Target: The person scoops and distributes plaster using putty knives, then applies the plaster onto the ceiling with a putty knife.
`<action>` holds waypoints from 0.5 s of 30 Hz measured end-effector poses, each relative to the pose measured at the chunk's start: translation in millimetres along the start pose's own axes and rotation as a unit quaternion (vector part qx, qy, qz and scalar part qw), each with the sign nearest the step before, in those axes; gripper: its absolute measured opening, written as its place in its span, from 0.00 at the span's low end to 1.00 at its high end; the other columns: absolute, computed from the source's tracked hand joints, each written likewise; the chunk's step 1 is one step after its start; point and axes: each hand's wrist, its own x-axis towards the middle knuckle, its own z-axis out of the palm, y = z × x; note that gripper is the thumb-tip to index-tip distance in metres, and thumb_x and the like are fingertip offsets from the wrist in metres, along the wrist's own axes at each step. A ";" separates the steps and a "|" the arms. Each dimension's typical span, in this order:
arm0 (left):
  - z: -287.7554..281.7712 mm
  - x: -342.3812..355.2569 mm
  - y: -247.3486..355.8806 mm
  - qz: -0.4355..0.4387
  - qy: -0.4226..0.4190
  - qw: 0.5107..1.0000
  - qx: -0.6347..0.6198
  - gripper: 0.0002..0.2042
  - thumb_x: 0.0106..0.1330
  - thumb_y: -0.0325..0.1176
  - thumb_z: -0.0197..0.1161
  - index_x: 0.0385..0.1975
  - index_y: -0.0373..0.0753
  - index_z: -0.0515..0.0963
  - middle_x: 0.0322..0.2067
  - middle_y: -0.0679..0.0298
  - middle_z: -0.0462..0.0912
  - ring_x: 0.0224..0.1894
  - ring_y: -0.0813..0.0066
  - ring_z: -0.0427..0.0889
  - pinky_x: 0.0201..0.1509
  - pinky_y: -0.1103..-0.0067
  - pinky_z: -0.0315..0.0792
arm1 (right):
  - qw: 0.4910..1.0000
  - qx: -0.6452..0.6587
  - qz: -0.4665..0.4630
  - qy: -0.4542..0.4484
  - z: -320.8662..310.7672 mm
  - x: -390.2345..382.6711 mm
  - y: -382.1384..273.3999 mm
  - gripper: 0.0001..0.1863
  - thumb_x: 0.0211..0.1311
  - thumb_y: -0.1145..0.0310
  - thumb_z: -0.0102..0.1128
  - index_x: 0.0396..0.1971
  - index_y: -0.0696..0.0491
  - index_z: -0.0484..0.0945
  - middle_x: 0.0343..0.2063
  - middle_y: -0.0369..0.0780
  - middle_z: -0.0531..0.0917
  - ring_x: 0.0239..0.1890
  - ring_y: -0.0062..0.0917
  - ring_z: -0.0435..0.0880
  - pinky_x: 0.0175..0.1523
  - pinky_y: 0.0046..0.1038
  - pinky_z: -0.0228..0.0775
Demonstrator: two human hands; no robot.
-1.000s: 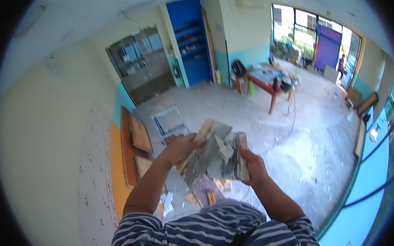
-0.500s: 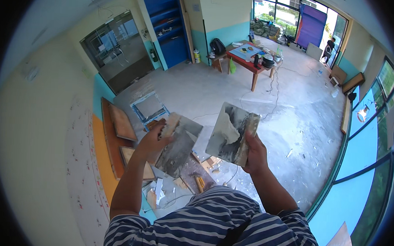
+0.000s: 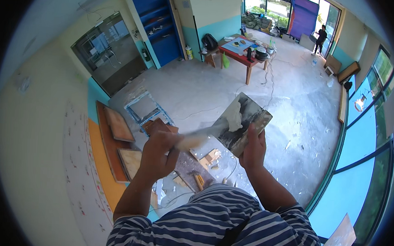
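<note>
In my left hand (image 3: pixel 157 154) is a wide putty knife (image 3: pixel 194 140), its light handle edge smeared by motion. The blade is tilted nearly edge-on and points toward the other knife; whether the two touch I cannot tell. My right hand (image 3: pixel 254 148) is closed round the back edge of a second wide putty knife (image 3: pixel 247 108), fingers behind and thumb in front. Its broad metal face is turned up, with a lump of white putty (image 3: pixel 235 118) and dark smears on it. Both knives are held in front of my chest, above the floor.
A blue-framed stand (image 3: pixel 146 106) and leaning wooden boards (image 3: pixel 118 124) are on the left. Wood scraps (image 3: pixel 211 158) litter the dusty floor below. Farther off stand a red table (image 3: pixel 239 57) with things on it, trailing cables, and a person (image 3: pixel 320 39) by the doorway.
My left hand has turned its putty knife from face-up to nearly edge-on, toward the right-hand knife. The right-hand knife has tilted. The far person shows more fully.
</note>
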 end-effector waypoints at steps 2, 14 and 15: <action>7.1 -7.5 -3.7 0.080 0.019 0.995 0.048 0.16 0.50 0.24 0.64 0.41 0.42 0.79 0.37 0.64 0.79 0.39 0.62 0.76 0.47 0.68 0.69 | 1.000 0.008 0.007 0.019 -1.5 1.4 2.7 0.19 0.73 0.64 0.48 0.59 0.53 0.62 0.51 0.41 0.75 0.51 0.29 0.78 0.55 0.34 0.74; 39.7 15.5 15.9 0.096 0.010 0.993 0.075 0.20 0.48 0.23 0.62 0.44 0.43 0.80 0.36 0.64 0.80 0.39 0.64 0.77 0.48 0.68 0.66 | 0.995 -0.076 -0.066 0.010 -3.9 -2.2 6.4 0.20 0.73 0.64 0.48 0.60 0.53 0.60 0.50 0.40 0.73 0.52 0.26 0.75 0.57 0.32 0.71; 40.9 18.9 16.5 0.099 0.000 0.993 0.070 0.20 0.48 0.23 0.62 0.44 0.43 0.80 0.36 0.63 0.81 0.38 0.64 0.77 0.47 0.68 0.66 | 0.994 -0.094 -0.062 0.001 -5.2 -2.4 6.2 0.20 0.73 0.64 0.48 0.60 0.54 0.61 0.50 0.40 0.73 0.52 0.26 0.75 0.56 0.32 0.71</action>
